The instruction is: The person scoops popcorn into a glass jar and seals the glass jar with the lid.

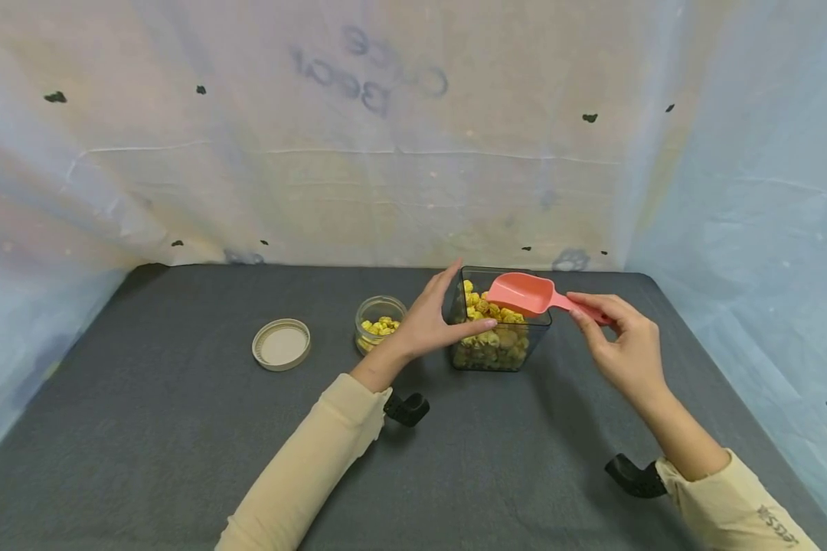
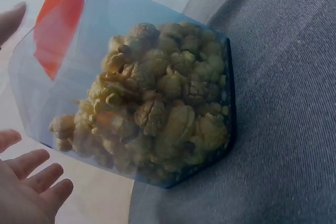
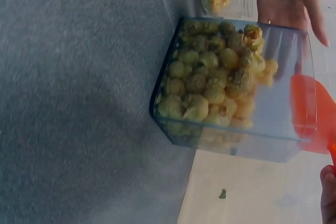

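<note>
At the tinted bin (image 1: 536, 334) — right hand (image 1: 623, 340) pinches scoop (image 1: 524, 293), left hand (image 1: 427, 320) splayed.

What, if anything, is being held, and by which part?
The right hand holds the scoop by its handle. The left hand is spread beside the container; any contact is unclear.

Between the right fingers (image 1: 603, 303), the scoop (image 1: 521, 293) looked like smooth, glossy plastic. Just beside the left fingers (image 1: 442, 287), the square-sided tub (image 3: 262, 148) was shiny, see-through plastic, its popcorn (image 2: 152, 98) rough and knobbly. Left of those fingers, the jar (image 1: 379, 301) was transparent and glossy, the round lid (image 1: 282, 344) matt inside. Beneath all fingers lay matt, fine-textured cloth (image 1: 145, 428); beyond, creased, faintly shiny sheeting (image 1: 455, 191).
</note>
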`<action>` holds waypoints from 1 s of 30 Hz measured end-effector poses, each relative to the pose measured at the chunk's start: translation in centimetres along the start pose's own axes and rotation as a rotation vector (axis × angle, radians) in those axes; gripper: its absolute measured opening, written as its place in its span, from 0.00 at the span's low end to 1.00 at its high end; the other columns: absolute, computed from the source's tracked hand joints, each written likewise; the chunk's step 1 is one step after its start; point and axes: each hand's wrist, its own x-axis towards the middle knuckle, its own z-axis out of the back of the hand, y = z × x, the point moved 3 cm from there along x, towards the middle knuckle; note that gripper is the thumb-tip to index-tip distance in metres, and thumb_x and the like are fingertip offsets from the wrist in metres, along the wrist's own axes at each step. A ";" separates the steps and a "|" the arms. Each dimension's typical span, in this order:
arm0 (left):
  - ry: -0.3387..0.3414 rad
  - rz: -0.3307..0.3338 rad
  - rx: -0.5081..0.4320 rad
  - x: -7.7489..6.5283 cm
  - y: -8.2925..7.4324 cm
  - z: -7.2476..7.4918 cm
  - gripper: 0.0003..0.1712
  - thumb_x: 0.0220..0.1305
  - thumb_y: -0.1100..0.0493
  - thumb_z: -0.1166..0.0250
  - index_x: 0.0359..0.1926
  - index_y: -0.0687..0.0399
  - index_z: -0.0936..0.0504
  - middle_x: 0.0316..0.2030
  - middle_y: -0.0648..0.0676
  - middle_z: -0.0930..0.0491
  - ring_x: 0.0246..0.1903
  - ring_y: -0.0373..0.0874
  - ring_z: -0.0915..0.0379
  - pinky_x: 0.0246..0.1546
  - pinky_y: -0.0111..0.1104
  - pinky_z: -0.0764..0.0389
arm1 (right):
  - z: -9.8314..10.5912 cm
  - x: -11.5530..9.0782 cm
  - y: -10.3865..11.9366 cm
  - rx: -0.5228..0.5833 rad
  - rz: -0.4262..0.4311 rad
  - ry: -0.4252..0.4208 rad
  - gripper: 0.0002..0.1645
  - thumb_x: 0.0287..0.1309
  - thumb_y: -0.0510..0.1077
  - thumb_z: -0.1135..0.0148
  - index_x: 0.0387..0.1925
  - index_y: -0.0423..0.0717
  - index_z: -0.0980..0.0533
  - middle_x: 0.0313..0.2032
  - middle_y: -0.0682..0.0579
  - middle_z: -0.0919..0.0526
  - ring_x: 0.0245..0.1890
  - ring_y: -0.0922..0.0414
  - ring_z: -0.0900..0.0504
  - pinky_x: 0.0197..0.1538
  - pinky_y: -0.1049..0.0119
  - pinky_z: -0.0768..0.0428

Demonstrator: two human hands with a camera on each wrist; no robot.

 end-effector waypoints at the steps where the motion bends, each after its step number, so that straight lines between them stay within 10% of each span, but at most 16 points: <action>1: 0.004 -0.001 -0.005 0.1 0.0 0.0 0.58 0.52 0.39 0.30 0.75 0.27 0.60 0.75 0.51 0.57 0.73 0.54 0.55 0.64 0.61 0.40 | 0.0 0.1 0.1 -0.013 0.002 0.001 0.15 0.55 0.29 0.35 0.45 0.39 0.17 0.32 0.46 0.18 0.28 0.72 0.29 0.36 0.88 0.31; 10: 0.026 -0.015 -0.038 0.4 0.1 -0.3 0.57 0.54 0.41 0.31 0.75 0.27 0.61 0.75 0.51 0.57 0.73 0.53 0.56 0.65 0.61 0.42 | 0.2 1.1 0.5 -0.143 0.050 0.046 0.15 0.53 0.30 0.33 0.45 0.39 0.17 0.35 0.44 0.15 0.32 0.79 0.30 0.35 0.82 0.32; 20: 0.050 -0.041 -0.113 0.6 0.3 -0.5 0.55 0.56 0.45 0.31 0.75 0.30 0.59 0.75 0.53 0.58 0.73 0.51 0.55 0.66 0.55 0.39 | 0.5 2.6 1.2 -0.226 0.110 0.157 0.14 0.54 0.31 0.34 0.44 0.40 0.17 0.38 0.44 0.15 0.30 0.53 0.20 0.33 0.77 0.32; 30: 0.053 -0.052 -0.149 0.7 0.3 -0.9 0.55 0.58 0.49 0.31 0.76 0.33 0.59 0.74 0.53 0.58 0.73 0.50 0.55 0.67 0.49 0.37 | 0.8 4.1 2.0 -0.296 0.160 0.248 0.11 0.54 0.31 0.34 0.41 0.37 0.17 0.32 0.44 0.16 0.25 0.57 0.25 0.27 0.65 0.31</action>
